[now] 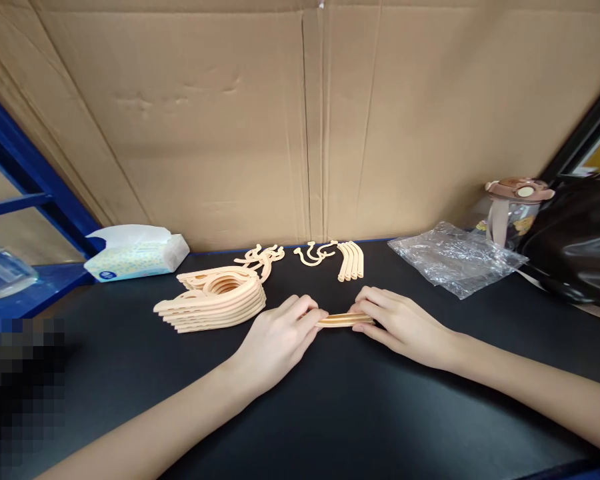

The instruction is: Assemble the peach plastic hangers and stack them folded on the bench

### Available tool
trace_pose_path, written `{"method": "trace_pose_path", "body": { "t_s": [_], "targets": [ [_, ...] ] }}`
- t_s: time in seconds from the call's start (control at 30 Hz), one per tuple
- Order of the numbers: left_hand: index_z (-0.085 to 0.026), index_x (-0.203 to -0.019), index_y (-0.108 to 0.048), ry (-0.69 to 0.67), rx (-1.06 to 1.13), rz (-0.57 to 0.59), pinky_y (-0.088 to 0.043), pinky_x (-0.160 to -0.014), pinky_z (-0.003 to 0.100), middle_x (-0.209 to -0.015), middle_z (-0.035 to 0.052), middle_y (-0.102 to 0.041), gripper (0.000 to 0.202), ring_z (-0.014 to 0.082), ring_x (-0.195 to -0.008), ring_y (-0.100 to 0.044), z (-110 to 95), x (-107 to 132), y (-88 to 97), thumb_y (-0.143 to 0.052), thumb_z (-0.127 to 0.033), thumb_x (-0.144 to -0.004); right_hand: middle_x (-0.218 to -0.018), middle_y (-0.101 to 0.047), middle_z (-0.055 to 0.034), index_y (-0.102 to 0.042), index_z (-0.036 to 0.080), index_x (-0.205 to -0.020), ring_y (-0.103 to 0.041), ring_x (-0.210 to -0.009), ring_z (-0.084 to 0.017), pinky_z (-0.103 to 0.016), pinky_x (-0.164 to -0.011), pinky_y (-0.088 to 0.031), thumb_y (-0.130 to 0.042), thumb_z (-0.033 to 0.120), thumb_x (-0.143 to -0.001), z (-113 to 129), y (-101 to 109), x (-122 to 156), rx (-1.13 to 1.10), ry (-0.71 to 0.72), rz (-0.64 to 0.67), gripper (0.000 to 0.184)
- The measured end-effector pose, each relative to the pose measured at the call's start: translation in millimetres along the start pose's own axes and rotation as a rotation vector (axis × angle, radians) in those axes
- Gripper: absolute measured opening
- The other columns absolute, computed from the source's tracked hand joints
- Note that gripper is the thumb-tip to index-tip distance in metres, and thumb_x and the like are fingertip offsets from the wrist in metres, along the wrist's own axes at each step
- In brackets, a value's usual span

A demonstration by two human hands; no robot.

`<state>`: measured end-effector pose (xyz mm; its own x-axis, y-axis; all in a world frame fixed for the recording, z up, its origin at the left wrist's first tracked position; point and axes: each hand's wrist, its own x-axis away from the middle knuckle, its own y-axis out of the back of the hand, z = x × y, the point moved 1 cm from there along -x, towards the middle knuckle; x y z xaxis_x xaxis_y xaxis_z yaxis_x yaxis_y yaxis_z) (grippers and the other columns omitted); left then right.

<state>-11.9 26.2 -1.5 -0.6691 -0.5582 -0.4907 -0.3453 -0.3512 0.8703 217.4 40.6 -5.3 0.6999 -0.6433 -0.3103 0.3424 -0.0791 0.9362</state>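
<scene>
Between my two hands, low over the black table, is a slim peach-coloured plastic hanger piece. My left hand pinches its left end, fingertips hiding that end. At the other end, the thumb and fingers of my right hand close on it. Left of my left hand lies a neat stack of peach plastic hanger parts. Beyond my hands are several loose curved hooks, more hooks, and a row of curved plastic arms.
A tissue pack stands at the back left beside a blue metal frame. Crumpled clear plastic film lies at the right, near a drinking bottle and a black bag. Cardboard walls off the back.
</scene>
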Motion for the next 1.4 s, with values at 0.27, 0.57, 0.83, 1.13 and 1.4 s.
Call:
{"method": "trace_pose_path", "body": {
  "t_s": [0.27, 0.57, 0.83, 1.13, 1.4],
  "targets": [
    [-0.015, -0.106, -0.061, -0.009, 0.106, 0.007, -0.052, -0.072, 0.028, -0.099, 0.0042, -0.067, 0.022, 0.0158, -0.084, -0.063, 0.2, 0.0, -0.3, -0.041, -0.018, -0.098, -0.086, -0.060, -0.0028, -0.059, 0.016, -0.094, -0.056, -0.075, -0.016, -0.032, -0.069, -0.042, -0.049, 0.031, -0.095, -3.4, -2.0, 0.8, 0.190, 0.037, -0.099, 0.018],
    [-0.013, -0.102, -0.064, -0.059, 0.021, -0.051, -0.053, -0.068, 0.031, -0.097, 0.0058, -0.070, 0.023, 0.0179, -0.082, -0.065, -2.0, 1.9, 0.9, -0.042, -0.016, -0.097, -0.092, -0.063, -0.0033, -0.061, 0.022, -0.116, -0.057, -0.080, -0.017, -0.032, -0.072, -0.041, -0.048, 0.035, -0.095, -3.2, 2.7, 1.0, 0.170, 0.100, -0.074, 0.028],
    [-0.017, -0.105, -0.063, 0.036, 0.108, 0.002, -0.051, -0.072, 0.030, -0.098, 0.0033, -0.070, 0.020, 0.0174, -0.084, -0.063, 1.2, 2.1, -2.6, -0.046, -0.021, -0.096, -0.100, -0.061, -0.0038, -0.062, 0.026, -0.113, -0.056, -0.094, -0.018, -0.033, -0.084, -0.046, -0.050, 0.032, -0.093, -4.4, 2.3, 0.3, -0.244, -0.100, -0.034, 0.024],
    [-0.022, -0.106, -0.060, 0.110, 0.140, 0.052, -0.043, -0.064, 0.026, -0.089, -0.0014, -0.068, 0.015, 0.0153, -0.076, -0.060, 1.1, -0.1, -0.9, -0.052, -0.023, -0.093, -0.101, -0.059, -0.0028, -0.058, 0.023, -0.098, -0.054, -0.094, -0.017, -0.032, -0.085, -0.044, -0.056, 0.021, -0.087, -7.6, 2.8, -1.0, -0.325, -0.123, -0.028, 0.011],
    [-0.022, -0.106, -0.059, 0.134, 0.142, 0.068, -0.045, -0.065, 0.025, -0.091, -0.0015, -0.066, 0.016, 0.0152, -0.080, -0.060, 1.8, -0.9, -2.0, -0.055, -0.023, -0.090, -0.096, -0.059, -0.0030, -0.057, 0.022, -0.091, -0.055, -0.086, -0.017, -0.033, -0.080, -0.045, -0.051, 0.016, -0.087, -7.0, 4.8, 0.6, -0.244, -0.097, -0.026, 0.009]
  ]
}}
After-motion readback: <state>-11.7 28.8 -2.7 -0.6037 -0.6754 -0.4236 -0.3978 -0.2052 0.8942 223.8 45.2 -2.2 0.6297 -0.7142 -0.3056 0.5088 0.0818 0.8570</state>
